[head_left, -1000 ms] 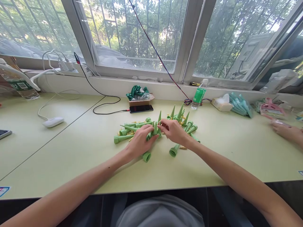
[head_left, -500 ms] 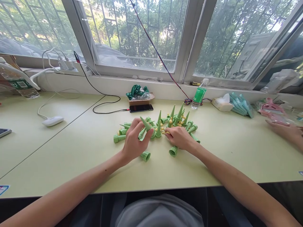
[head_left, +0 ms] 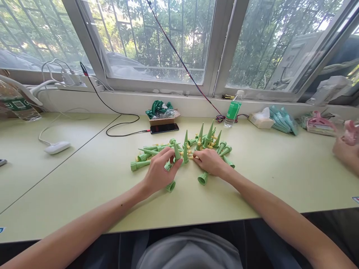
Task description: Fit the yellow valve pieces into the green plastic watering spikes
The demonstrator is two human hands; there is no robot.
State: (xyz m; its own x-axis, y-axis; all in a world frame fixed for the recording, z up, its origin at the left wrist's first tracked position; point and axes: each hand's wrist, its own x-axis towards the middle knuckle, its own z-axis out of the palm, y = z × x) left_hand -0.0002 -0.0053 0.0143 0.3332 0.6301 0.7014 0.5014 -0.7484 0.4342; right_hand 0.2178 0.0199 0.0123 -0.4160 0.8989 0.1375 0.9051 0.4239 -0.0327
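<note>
My left hand (head_left: 160, 169) pinches a green cone-shaped watering spike (head_left: 177, 151), its tip pointing up. The fingers of my right hand (head_left: 209, 162) are closed at a small yellow valve (head_left: 191, 157), which pokes out by the fingertips; its rest is hidden. Around both hands lies a pile of similar green spikes with yellow parts. Some spikes stand upright, like the tall one (head_left: 209, 135) behind my right hand. Others lie flat, such as the spike (head_left: 140, 165) to the left. Below my right wrist a spike's open threaded end (head_left: 202, 179) faces me.
Behind the pile are a phone (head_left: 164, 128) on a cable, a small box (head_left: 162, 120) with green wrapping, and a water bottle (head_left: 233, 109). A tissue pack (head_left: 261, 118) and blue packets (head_left: 284, 121) lie right. Another person's hand (head_left: 346, 153) holds something pink at the far right.
My left hand has lowered slightly, and the spike in it has turned from leaning left to nearly upright. My right hand stays by the yellow parts. The other person's hand has shifted right.
</note>
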